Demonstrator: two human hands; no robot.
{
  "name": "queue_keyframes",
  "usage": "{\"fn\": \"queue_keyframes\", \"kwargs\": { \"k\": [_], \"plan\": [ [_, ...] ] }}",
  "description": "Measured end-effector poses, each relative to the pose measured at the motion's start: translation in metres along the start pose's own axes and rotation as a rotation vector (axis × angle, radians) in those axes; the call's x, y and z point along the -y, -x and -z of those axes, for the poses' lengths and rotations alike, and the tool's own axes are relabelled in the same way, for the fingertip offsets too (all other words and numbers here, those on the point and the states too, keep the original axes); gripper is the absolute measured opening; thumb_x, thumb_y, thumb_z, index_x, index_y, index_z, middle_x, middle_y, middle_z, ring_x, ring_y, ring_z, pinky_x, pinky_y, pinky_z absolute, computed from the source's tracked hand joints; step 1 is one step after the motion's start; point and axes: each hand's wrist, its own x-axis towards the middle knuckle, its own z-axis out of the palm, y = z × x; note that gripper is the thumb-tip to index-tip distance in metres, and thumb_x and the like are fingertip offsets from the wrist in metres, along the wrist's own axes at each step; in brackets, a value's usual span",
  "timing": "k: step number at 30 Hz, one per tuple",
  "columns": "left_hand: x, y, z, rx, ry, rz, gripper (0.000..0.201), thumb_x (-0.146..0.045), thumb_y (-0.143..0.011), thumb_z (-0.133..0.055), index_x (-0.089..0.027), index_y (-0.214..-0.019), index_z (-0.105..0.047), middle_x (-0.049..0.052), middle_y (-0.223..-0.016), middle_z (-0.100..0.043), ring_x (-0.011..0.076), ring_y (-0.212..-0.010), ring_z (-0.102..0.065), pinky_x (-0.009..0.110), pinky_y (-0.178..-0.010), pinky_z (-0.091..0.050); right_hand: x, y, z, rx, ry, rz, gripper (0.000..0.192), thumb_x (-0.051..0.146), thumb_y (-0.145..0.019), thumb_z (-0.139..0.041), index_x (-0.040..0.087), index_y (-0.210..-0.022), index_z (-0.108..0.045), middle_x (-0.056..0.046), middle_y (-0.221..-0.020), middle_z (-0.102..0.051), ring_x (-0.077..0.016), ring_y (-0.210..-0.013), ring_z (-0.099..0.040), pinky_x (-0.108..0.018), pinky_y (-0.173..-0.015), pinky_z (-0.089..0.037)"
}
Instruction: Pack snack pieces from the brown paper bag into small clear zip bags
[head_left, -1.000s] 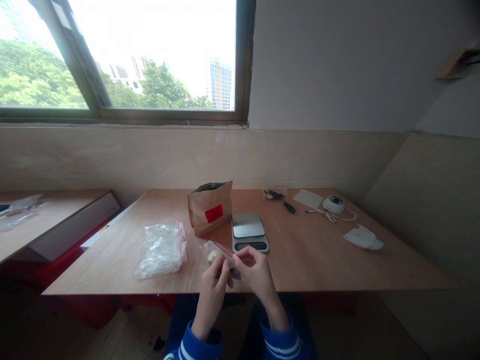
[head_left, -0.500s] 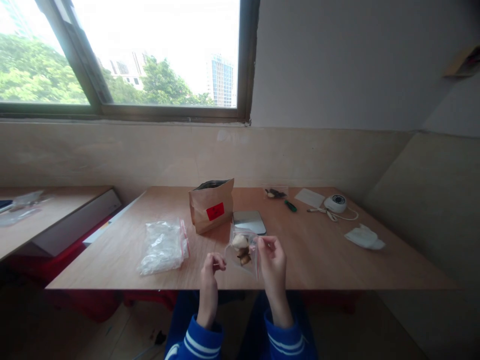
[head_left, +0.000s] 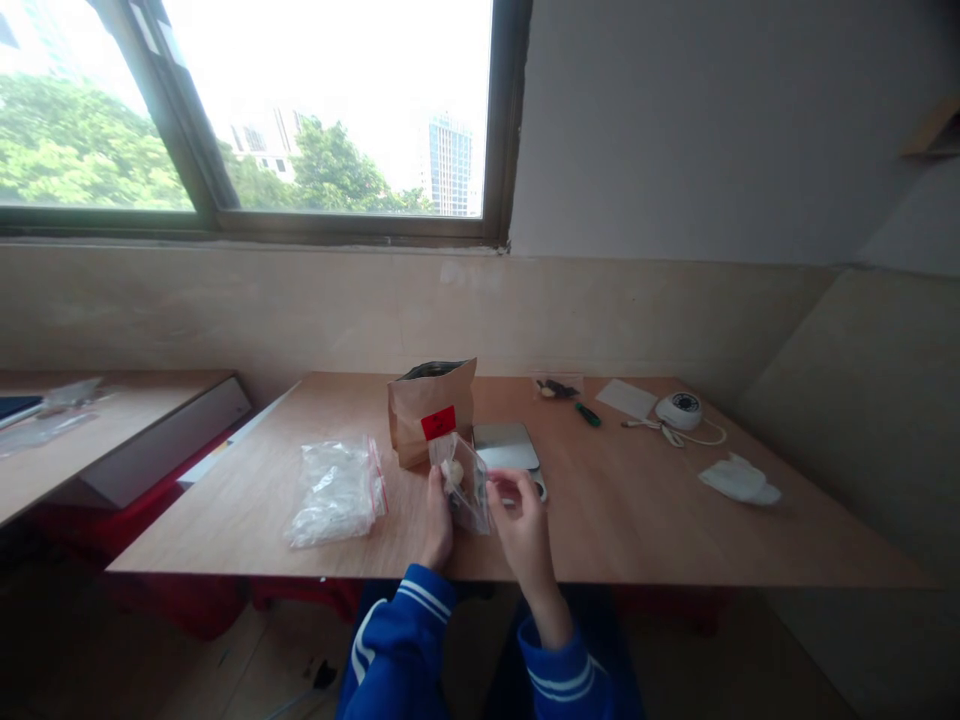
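Between my hands is a small clear zip bag (head_left: 466, 500) with pale and brown dried pieces inside. My left hand (head_left: 437, 525) grips its left side, the fingers partly hidden by the bag. At the right edge, the thumb and fingertips of my right hand (head_left: 517, 505) pinch the plastic. Just behind stands an upright brown paper pouch (head_left: 412, 430) with a red label, its top open. A flat scale with a shiny plate (head_left: 510, 447) lies behind my right hand, partly covered by it and the bag.
Left on the wooden table (head_left: 600, 520) lies a stack of clear zip bags (head_left: 334, 490). Towards the back right are a filled clear bag (head_left: 556, 387), a green-handled tool (head_left: 588, 414), white paper (head_left: 626, 398), a white dome-shaped device with a cable (head_left: 679, 409) and a crumpled white tissue (head_left: 739, 480).
The clear bag has moved left and turned. My left hand, beside it before with curled fingers, now grips its left side. My right hand keeps its pinch and has shifted left.
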Motion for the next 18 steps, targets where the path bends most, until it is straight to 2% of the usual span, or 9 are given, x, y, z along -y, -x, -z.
{"fn": "queue_keyframes", "kwargs": {
  "k": [2,4,8,10,12,18],
  "plan": [
    [0.003,-0.005,0.001,0.029,0.010,0.004,0.051,-0.057,-0.087,-0.045,-0.014,-0.098,-0.069,0.008,-0.097,-0.073,0.0219,-0.099,-0.065,0.039,-0.101,-0.044,0.002,-0.008,-0.002,0.206,0.022,0.059,0.018,0.020,-0.089,-0.050,0.020,-0.101,-0.063,-0.007,-0.099,-0.063,-0.0182,-0.089,-0.063,-0.033,-0.081,-0.054],
    [0.007,-0.008,0.003,0.047,0.020,-0.017,0.054,-0.058,-0.090,-0.038,-0.015,-0.102,-0.068,0.010,-0.103,-0.072,0.0227,-0.104,-0.064,0.040,-0.103,-0.044,0.000,-0.019,-0.005,0.359,0.078,0.076,0.028,0.013,-0.088,-0.047,0.021,-0.110,-0.062,-0.008,-0.108,-0.063,-0.0188,-0.095,-0.063,-0.035,-0.087,-0.052],
    [0.020,-0.014,0.011,-0.073,-0.072,-0.151,0.043,-0.049,-0.091,-0.043,-0.019,-0.116,-0.063,0.007,-0.127,-0.062,0.0219,-0.127,-0.050,0.038,-0.114,-0.030,-0.006,-0.042,-0.016,0.534,0.215,0.129,0.040,0.008,-0.084,-0.049,0.021,-0.121,-0.057,-0.009,-0.125,-0.059,-0.0224,-0.120,-0.052,-0.041,-0.106,-0.039],
    [0.026,-0.017,0.017,-0.115,-0.124,-0.187,0.041,-0.045,-0.090,-0.047,-0.021,-0.119,-0.061,0.007,-0.134,-0.057,0.0218,-0.134,-0.042,0.038,-0.117,-0.024,-0.008,-0.050,-0.022,0.626,0.274,0.156,0.039,0.010,-0.082,-0.056,0.020,-0.120,-0.059,-0.009,-0.124,-0.059,-0.0244,-0.121,-0.050,-0.042,-0.107,-0.037],
    [0.029,-0.019,0.021,-0.110,-0.138,-0.207,0.042,-0.046,-0.091,-0.046,-0.021,-0.122,-0.059,0.006,-0.136,-0.056,0.0213,-0.135,-0.040,0.038,-0.117,-0.022,-0.009,-0.055,-0.027,0.677,0.315,0.165,0.032,0.011,-0.080,-0.061,0.020,-0.111,-0.063,-0.009,-0.116,-0.062,-0.0248,-0.113,-0.055,-0.041,-0.102,-0.041],
    [0.022,-0.019,0.017,-0.010,-0.034,-0.191,0.050,-0.053,-0.091,-0.042,-0.017,-0.121,-0.060,0.010,-0.129,-0.061,0.0212,-0.126,-0.051,0.037,-0.114,-0.030,-0.010,-0.062,-0.029,0.657,0.291,0.164,0.021,0.006,-0.078,-0.058,0.020,-0.092,-0.065,-0.006,-0.105,-0.065,-0.0216,-0.099,-0.061,-0.034,-0.091,-0.046]
  ]
}}
